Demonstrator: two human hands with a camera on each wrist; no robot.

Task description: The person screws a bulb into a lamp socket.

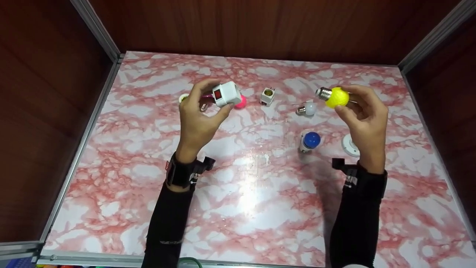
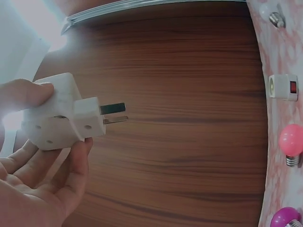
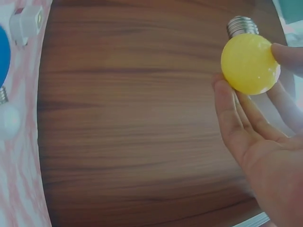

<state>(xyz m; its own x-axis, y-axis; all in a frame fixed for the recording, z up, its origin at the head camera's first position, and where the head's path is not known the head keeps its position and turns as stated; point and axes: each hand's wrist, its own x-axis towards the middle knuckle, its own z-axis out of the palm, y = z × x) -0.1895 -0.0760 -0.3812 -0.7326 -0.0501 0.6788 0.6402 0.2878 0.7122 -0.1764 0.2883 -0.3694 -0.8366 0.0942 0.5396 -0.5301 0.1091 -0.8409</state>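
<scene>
My left hand [image 1: 200, 117] grips a white plug-in bulb socket [image 1: 227, 93] above the table, thumb on one side and fingers on the other. A red switch shows on it in the head view, and its two flat prongs [image 2: 113, 113] stick out to the right in the left wrist view. Well to the right, my right hand [image 1: 368, 117] pinches a yellow light bulb [image 1: 338, 98] by its round globe. The bulb's bare metal screw base [image 3: 242, 26] points left in the head view and upward in the right wrist view. Bulb and socket are far apart.
On the marbled table [image 1: 148, 171] lie a second white socket [image 1: 267, 96], a white bulb [image 1: 307, 109], a pink bulb [image 2: 291, 140] and a purple bulb [image 2: 284, 217]. A blue bulb [image 1: 312, 140] sits in another socket. A round white base [image 1: 350, 146] is partly behind my right hand. Wood-grain walls [image 1: 260, 29] enclose the table.
</scene>
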